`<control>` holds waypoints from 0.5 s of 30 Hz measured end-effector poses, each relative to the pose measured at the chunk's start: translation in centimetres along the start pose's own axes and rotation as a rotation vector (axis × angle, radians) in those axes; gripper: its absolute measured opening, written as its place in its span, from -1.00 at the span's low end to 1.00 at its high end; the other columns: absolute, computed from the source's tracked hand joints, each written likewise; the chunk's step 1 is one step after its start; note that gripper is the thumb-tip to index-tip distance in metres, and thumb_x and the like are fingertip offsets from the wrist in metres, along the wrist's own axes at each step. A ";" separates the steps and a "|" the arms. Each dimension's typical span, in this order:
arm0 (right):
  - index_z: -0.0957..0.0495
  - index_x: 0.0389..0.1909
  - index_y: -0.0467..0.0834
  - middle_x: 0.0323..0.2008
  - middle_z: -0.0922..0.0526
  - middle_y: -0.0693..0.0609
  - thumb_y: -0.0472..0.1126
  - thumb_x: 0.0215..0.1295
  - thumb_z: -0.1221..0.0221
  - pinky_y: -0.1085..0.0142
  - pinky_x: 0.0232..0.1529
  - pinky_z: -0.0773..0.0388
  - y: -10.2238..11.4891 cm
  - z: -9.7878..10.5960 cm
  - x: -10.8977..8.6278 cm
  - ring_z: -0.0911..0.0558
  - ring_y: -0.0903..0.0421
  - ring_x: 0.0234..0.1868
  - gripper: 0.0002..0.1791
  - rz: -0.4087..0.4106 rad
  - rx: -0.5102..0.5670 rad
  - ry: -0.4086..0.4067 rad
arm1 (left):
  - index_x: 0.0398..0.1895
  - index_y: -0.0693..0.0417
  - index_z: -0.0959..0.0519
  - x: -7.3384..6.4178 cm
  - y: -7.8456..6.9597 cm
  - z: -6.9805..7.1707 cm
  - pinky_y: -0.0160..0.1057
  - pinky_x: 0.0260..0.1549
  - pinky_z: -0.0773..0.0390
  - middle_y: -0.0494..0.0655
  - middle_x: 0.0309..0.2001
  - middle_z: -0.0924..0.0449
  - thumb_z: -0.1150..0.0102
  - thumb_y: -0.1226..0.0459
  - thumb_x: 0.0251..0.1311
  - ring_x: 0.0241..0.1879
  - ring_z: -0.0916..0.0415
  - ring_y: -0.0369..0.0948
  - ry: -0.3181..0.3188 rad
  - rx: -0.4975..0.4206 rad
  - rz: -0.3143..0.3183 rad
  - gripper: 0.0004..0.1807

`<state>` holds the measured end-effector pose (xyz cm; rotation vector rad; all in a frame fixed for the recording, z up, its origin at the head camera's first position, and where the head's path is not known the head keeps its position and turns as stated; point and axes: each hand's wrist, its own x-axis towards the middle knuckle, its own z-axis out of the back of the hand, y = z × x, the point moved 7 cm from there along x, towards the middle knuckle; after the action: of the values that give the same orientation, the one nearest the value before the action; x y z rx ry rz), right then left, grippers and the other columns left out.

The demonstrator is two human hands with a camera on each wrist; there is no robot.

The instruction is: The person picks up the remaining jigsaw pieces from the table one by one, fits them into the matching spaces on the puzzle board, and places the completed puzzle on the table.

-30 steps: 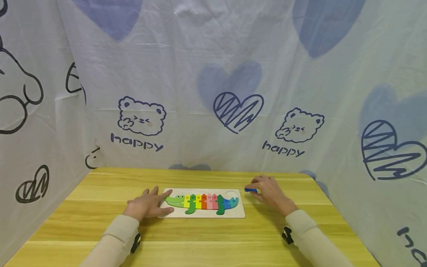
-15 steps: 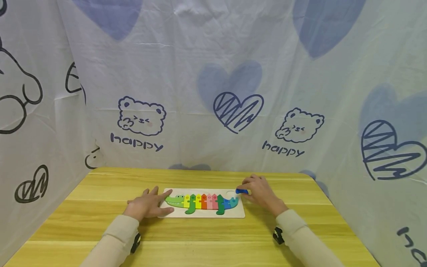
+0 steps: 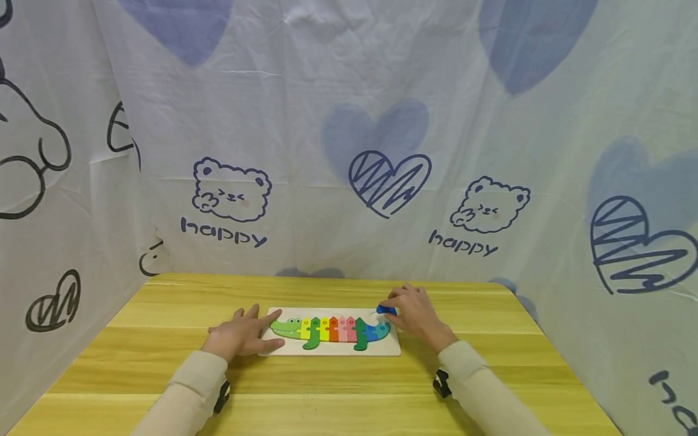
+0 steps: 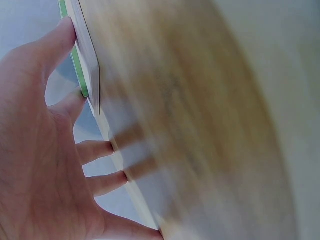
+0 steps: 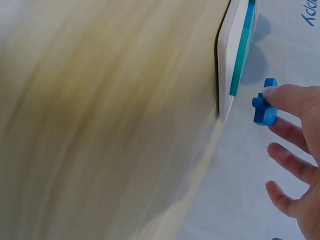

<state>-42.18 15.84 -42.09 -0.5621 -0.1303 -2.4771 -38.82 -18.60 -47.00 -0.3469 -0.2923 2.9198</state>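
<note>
A white puzzle board (image 3: 334, 351) lies on the wooden table, bearing a crocodile puzzle (image 3: 333, 331) of several coloured pieces. My left hand (image 3: 237, 336) is spread at its left end, thumb and index finger on the board; in the left wrist view the other fingertips (image 4: 122, 176) touch the tabletop. Between thumb and index finger, my right hand (image 3: 418, 313) pinches a blue puzzle piece (image 3: 386, 309) at the board's upper right corner, by a pale curved recess. The right wrist view shows this blue piece (image 5: 265, 117) held apart from the board, its knob sticking out.
The wooden table (image 3: 327, 393) has its far edge near a white cloth backdrop (image 3: 311, 242) printed with hearts and bears. More printed cloth hangs at both sides. A black strap buckle (image 3: 442, 383) sits at the right cuff, another (image 3: 221, 396) at the left.
My right hand has carried the blue puzzle piece leftward, from beside the board to over its upper right corner. The left hand and the board have stayed still.
</note>
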 end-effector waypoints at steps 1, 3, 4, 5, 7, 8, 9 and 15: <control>-0.84 -0.13 0.02 -0.17 -0.79 0.02 -0.07 0.16 -0.51 0.04 -0.12 -0.53 0.1 -0.1 0.1 -0.59 0.01 -0.17 -0.76 -0.009 0.003 0.005 | 0.63 -0.32 -0.16 0.0 0.0 0.0 0.88 -0.10 -0.10 0.36 0.61 -0.02 -0.04 -0.47 0.21 0.52 0.03 0.54 0.000 0.000 0.000 -0.03; -0.84 -0.12 0.01 -0.16 -0.79 0.02 -0.07 0.17 -0.50 0.05 -0.12 -0.52 0.2 -0.3 0.2 -0.58 0.02 -0.16 -0.75 -0.028 0.013 0.018 | 0.63 -0.32 -0.16 0.0 0.0 0.0 0.88 -0.09 -0.10 0.35 0.62 -0.02 -0.04 -0.47 0.21 0.52 0.03 0.54 0.001 0.000 0.001 -0.02; -0.84 -0.12 0.01 -0.16 -0.79 0.02 -0.06 0.18 -0.50 0.06 -0.11 -0.51 0.2 -0.4 0.3 -0.58 0.02 -0.16 -0.75 -0.040 0.017 0.025 | 0.63 -0.32 -0.16 0.0 0.0 0.0 0.88 -0.09 -0.10 0.35 0.62 -0.02 -0.04 -0.47 0.21 0.52 0.03 0.54 0.000 0.001 0.002 -0.02; -0.84 -0.11 0.02 -0.15 -0.79 0.02 -0.05 0.18 -0.50 0.06 -0.11 -0.51 0.3 -0.5 0.3 -0.58 0.02 -0.16 -0.74 -0.052 0.023 0.030 | 0.63 -0.32 -0.16 0.0 0.0 -0.1 0.88 -0.09 -0.10 0.35 0.62 -0.03 -0.04 -0.47 0.21 0.52 0.03 0.54 0.000 0.003 0.002 -0.02; -0.83 -0.10 0.01 -0.14 -0.79 0.01 -0.03 0.19 -0.49 0.06 -0.09 -0.50 0.3 -0.7 0.4 -0.58 0.02 -0.15 -0.73 -0.074 0.030 0.040 | 0.62 -0.33 -0.16 0.0 0.0 -0.1 0.88 -0.09 -0.10 0.35 0.62 -0.03 -0.03 -0.48 0.21 0.52 0.03 0.54 -0.002 0.005 0.004 -0.02; -0.83 -0.10 0.01 -0.14 -0.79 0.01 -0.02 0.19 -0.49 0.05 -0.09 -0.50 0.3 -0.8 0.4 -0.59 0.02 -0.14 -0.73 -0.081 0.031 0.042 | 0.62 -0.33 -0.16 0.0 0.0 -0.1 0.88 -0.09 -0.10 0.34 0.62 -0.03 -0.03 -0.48 0.21 0.52 0.03 0.54 -0.002 0.006 0.005 -0.03; -0.83 -0.10 0.01 -0.14 -0.79 0.01 -0.01 0.19 -0.49 0.05 -0.08 -0.50 0.4 -0.9 0.4 -0.59 0.01 -0.14 -0.73 -0.089 0.033 0.044 | 0.62 -0.33 -0.17 0.0 0.0 -0.1 0.88 -0.09 -0.11 0.34 0.62 -0.03 -0.03 -0.48 0.21 0.52 0.02 0.54 -0.003 0.007 0.005 -0.03; -0.83 -0.11 0.00 -0.12 -0.79 -0.02 0.03 0.20 -0.48 0.03 -0.06 -0.52 0.4 -1.4 0.4 -0.59 -0.01 -0.12 -0.71 -0.129 0.043 0.056 | 0.62 -0.31 -0.18 -0.1 -0.1 0.0 0.88 -0.08 -0.10 0.35 0.61 -0.04 -0.05 -0.47 0.21 0.51 0.02 0.54 -0.002 0.003 0.004 -0.03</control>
<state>-42.77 14.94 -43.17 -0.4798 -0.2039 -2.6060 -38.76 -18.56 -46.97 -0.3437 -0.2874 2.9242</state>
